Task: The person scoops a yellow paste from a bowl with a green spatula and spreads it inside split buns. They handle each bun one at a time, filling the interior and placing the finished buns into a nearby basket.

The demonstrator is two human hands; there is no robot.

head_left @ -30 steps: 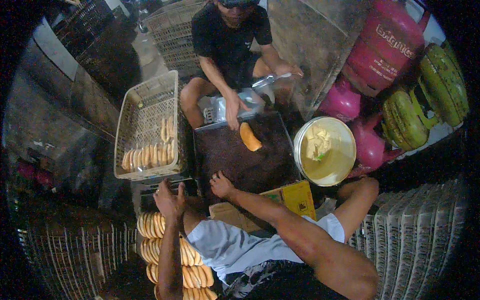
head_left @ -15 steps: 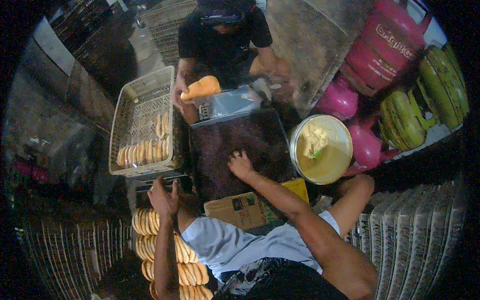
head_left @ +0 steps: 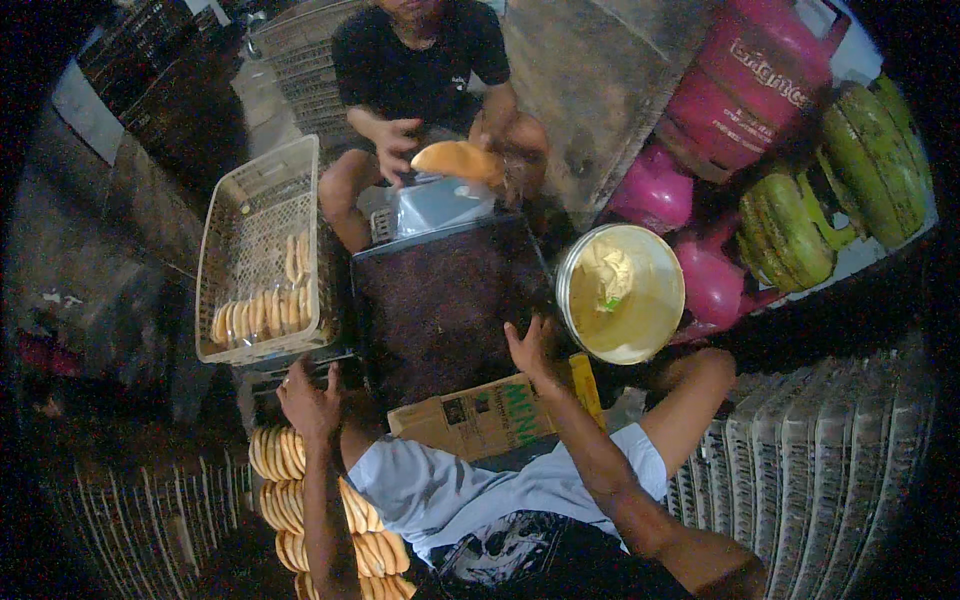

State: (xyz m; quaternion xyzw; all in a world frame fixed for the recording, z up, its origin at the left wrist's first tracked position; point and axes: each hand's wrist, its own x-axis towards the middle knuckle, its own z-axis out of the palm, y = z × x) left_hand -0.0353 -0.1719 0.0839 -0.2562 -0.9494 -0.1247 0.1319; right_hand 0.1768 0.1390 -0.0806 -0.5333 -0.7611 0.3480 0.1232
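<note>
My left hand (head_left: pixel 312 402) hovers by the near edge of the slatted crate (head_left: pixel 205 300), thumb and fingers apart and nothing visible in it. Below it, rows of bread rolls (head_left: pixel 278 455) are stacked beside my left thigh. My right hand (head_left: pixel 532 352) is at the right edge of the dark brown work surface (head_left: pixel 450 310), thumb spread from the fingers, nothing seen in its grasp. Just beyond it stands a round bucket (head_left: pixel 650 325) with a lump of pale yellow spread (head_left: pixel 608 272) and a small green item inside.
Opposite sits a person in black (head_left: pixel 420 75), a bread roll (head_left: pixel 450 158) at their hands over clear plastic bags (head_left: pixel 440 208). Wrapped rolls (head_left: pixel 265 312) line the crate. A cardboard box (head_left: pixel 470 418) is before my lap; pink (head_left: pixel 740 85) and green gas cylinders (head_left: pixel 785 230) stand right.
My right hand has moved from the middle of the dark surface to its right edge, near the bucket. The other person's bread roll has shifted right, and the whole view has moved slightly.
</note>
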